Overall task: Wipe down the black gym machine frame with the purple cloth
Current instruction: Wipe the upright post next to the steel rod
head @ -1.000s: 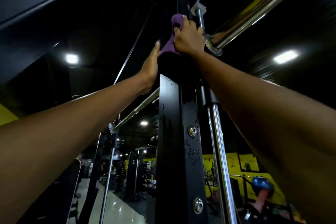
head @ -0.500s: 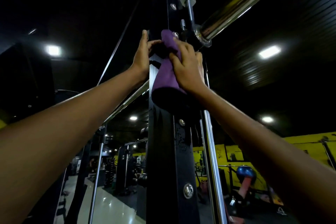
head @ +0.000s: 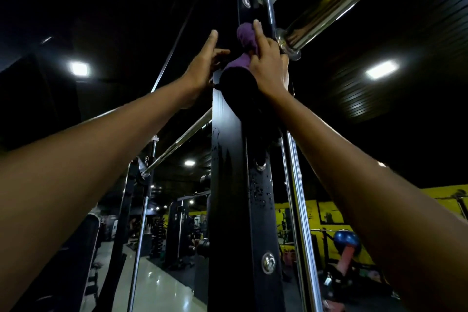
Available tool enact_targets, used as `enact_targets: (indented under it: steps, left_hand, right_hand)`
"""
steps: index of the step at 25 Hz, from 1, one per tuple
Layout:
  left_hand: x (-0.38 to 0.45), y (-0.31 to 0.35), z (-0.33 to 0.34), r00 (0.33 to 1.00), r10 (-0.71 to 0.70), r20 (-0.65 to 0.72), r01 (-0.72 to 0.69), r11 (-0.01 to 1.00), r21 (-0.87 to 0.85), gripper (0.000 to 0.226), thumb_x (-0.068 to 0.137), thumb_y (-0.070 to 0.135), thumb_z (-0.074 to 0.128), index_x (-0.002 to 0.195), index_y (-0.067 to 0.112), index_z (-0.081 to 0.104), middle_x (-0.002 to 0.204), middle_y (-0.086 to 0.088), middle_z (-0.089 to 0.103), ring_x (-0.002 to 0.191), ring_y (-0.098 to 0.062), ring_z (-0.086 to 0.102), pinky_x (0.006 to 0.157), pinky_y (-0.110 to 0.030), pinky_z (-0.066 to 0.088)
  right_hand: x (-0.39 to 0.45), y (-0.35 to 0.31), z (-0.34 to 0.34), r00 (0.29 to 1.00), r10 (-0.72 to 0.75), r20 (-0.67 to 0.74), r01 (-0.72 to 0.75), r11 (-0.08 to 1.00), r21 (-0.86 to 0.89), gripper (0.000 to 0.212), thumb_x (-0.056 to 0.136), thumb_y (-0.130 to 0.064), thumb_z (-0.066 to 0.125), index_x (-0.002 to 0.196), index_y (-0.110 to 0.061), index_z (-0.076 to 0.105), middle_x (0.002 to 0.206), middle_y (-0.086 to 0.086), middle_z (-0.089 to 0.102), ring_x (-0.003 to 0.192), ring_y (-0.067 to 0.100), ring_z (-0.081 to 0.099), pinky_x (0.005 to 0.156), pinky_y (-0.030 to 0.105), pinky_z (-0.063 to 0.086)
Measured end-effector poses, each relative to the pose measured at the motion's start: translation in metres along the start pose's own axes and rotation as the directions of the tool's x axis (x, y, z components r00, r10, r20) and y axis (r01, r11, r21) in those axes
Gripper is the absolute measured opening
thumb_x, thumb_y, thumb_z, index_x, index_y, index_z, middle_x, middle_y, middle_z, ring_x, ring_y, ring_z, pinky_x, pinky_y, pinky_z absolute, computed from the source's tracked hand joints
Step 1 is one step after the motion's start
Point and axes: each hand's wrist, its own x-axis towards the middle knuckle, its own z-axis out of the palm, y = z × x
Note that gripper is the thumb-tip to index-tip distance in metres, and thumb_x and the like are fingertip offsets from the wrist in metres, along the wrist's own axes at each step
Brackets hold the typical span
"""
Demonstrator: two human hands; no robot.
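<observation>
A black upright post of the gym machine frame (head: 235,185) rises through the middle of the view, wet with droplets on its lower face. High on it, my right hand (head: 268,63) presses the purple cloth (head: 245,40) against the post, fingers curled over the bunched fabric. The cloth's lower part hangs dark in shadow. My left hand (head: 205,63) rests on the post's left edge beside the cloth, index finger straight up, the other fingers bent toward the post.
A thick chrome bar (head: 336,0) runs diagonally from the post to the upper right. A chrome guide rod (head: 301,210) stands just right of the post. A thinner bar (head: 177,144) slants at left. Other machines, a blue ball (head: 345,239) and yellow walls lie beyond.
My right hand has slid the cloth a little up the post, so less purple shows. My left hand stays on the left edge with its index finger raised.
</observation>
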Motion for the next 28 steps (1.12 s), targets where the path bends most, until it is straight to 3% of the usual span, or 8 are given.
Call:
enact_targets:
  steps: [2,4,7,11,14,16,23,28]
  left_hand:
    - [0.002,-0.003,0.002,0.999,0.02,-0.035,-0.02,1.0,-0.005,0.059,0.101,0.053,0.018,0.121,0.015,0.058,0.132,-0.005,0.057,0.124,-0.015,0.05,0.112,-0.037,0.033]
    - [0.0,-0.004,0.006,0.998,0.043,-0.055,-0.04,0.998,0.05,0.059,0.097,0.061,0.021,0.115,0.023,0.061,0.132,0.0,0.057,0.126,-0.012,0.048,0.112,-0.037,0.028]
    - [-0.005,-0.003,0.014,0.989,0.004,-0.15,0.001,1.0,0.032,0.081,0.061,0.083,0.037,0.115,0.028,0.061,0.131,0.0,0.058,0.125,-0.016,0.049,0.111,-0.041,0.032]
    - [-0.015,0.002,0.04,0.987,0.019,-0.161,-0.002,0.994,0.106,0.089,0.067,0.063,0.048,0.141,0.015,0.038,0.141,-0.006,0.046,0.128,-0.021,0.044,0.11,-0.035,0.033]
    - [-0.012,-0.001,0.046,0.988,0.03,-0.151,-0.006,0.988,0.156,0.086,0.079,0.046,0.068,0.147,0.014,0.024,0.149,-0.006,0.033,0.134,-0.021,0.037,0.111,-0.034,0.031]
    - [-0.009,-0.007,0.043,0.991,0.044,-0.13,-0.014,0.974,0.225,0.083,0.085,0.033,0.069,0.148,0.016,0.019,0.152,-0.005,0.027,0.136,-0.021,0.032,0.111,-0.032,0.03]
    - [-0.008,-0.007,0.04,0.994,0.03,-0.109,-0.012,0.987,0.158,0.107,0.062,0.043,0.074,0.148,0.014,0.019,0.151,-0.01,0.029,0.135,-0.022,0.035,0.112,-0.036,0.034]
    - [-0.005,-0.012,0.039,0.991,0.057,-0.119,-0.036,0.985,0.167,0.088,0.084,0.026,0.072,0.149,0.011,0.015,0.151,-0.01,0.029,0.136,-0.019,0.034,0.112,-0.031,0.032]
  right_hand:
    - [-0.021,0.007,-0.001,0.997,-0.072,-0.01,0.072,0.995,0.065,0.053,0.098,-0.021,0.036,0.147,-0.038,0.025,0.148,-0.003,0.033,0.125,0.023,0.035,0.081,0.021,0.018]
    - [-0.048,0.012,-0.003,0.992,-0.128,-0.012,0.128,0.987,0.095,0.051,0.096,-0.025,0.036,0.145,-0.038,0.031,0.147,-0.004,0.034,0.12,0.02,0.036,0.081,0.021,0.018]
    - [-0.089,0.015,-0.008,0.99,-0.139,-0.003,0.138,0.985,0.102,0.055,0.089,-0.033,0.032,0.144,-0.038,0.034,0.149,-0.006,0.033,0.113,0.014,0.034,0.082,0.018,0.018]
    - [-0.152,0.016,-0.014,0.993,-0.121,-0.004,0.119,0.978,0.172,0.05,0.092,-0.033,0.037,0.142,-0.04,0.036,0.148,-0.008,0.033,0.116,0.013,0.032,0.089,0.015,0.024]
    - [-0.206,0.021,-0.017,0.982,-0.188,0.015,0.184,0.974,0.128,0.053,0.089,-0.04,0.032,0.141,-0.048,0.028,0.148,-0.009,0.034,0.12,0.016,0.034,0.099,0.029,0.031]
    - [-0.218,0.023,-0.018,0.982,-0.185,0.018,0.182,0.976,0.119,0.052,0.089,-0.039,0.033,0.14,-0.047,0.027,0.146,-0.007,0.036,0.117,0.012,0.033,0.096,0.025,0.029]
    - [-0.132,0.013,-0.013,0.995,0.079,-0.055,-0.071,0.988,0.136,0.05,0.095,-0.028,0.045,0.144,-0.024,0.038,0.141,0.015,0.03,0.129,0.028,0.033,0.098,0.025,0.026]
    - [-0.163,0.018,-0.014,0.999,-0.011,-0.035,0.016,0.986,0.168,0.057,0.088,-0.032,0.04,0.144,-0.025,0.037,0.137,0.01,0.037,0.119,0.02,0.036,0.094,0.022,0.025]
